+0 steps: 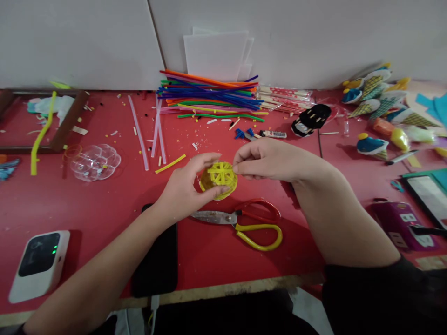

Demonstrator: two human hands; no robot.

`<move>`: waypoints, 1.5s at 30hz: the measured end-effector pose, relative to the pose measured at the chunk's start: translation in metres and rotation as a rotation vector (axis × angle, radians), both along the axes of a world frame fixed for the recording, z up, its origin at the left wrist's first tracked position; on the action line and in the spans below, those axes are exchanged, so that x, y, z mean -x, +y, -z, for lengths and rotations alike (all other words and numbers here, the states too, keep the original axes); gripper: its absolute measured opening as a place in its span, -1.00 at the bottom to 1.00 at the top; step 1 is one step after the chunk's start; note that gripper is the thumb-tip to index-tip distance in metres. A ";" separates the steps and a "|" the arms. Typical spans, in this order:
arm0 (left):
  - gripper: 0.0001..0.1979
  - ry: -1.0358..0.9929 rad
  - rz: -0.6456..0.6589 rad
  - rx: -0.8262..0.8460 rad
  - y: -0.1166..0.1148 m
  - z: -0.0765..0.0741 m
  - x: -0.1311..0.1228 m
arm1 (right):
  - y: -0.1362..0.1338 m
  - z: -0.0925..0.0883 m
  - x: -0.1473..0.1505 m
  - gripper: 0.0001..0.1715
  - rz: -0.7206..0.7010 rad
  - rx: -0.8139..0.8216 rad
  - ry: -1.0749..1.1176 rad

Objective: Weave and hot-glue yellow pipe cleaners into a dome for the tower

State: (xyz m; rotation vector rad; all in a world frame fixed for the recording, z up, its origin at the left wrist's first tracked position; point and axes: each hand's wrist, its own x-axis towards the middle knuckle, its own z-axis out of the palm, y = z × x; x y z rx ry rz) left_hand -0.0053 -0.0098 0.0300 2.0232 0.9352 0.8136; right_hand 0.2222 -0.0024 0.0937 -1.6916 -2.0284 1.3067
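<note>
A small round yellow woven piece [220, 179], made of straw strips crossing like spokes, is held just above the red table [104, 204]. My left hand [186, 188] cups it from the left, fingers curled round its rim. My right hand [268, 160] pinches its right edge with thumb and fingertips pressed together. Red-and-yellow handled scissors [244, 221] lie shut on the table right below both hands.
A bundle of coloured straws [209, 95] lies at the back, with white sheets against the wall. A clear plastic tray [95, 161] sits left, a white device [38, 263] at front left, a black phone [157, 260] by my left forearm. Paper craft figures [375, 100] crowd the right.
</note>
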 end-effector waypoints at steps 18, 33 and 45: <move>-0.70 -0.008 -0.118 -0.839 0.007 0.002 0.016 | 0.001 -0.002 0.001 -0.84 0.010 0.022 -0.017; -0.78 0.004 -0.112 -0.788 0.001 -0.002 0.013 | 0.002 -0.001 -0.001 -0.82 -0.010 0.028 -0.021; -0.83 0.087 -0.111 -0.669 0.005 0.003 0.015 | 0.002 -0.002 0.000 -0.82 -0.021 0.037 0.001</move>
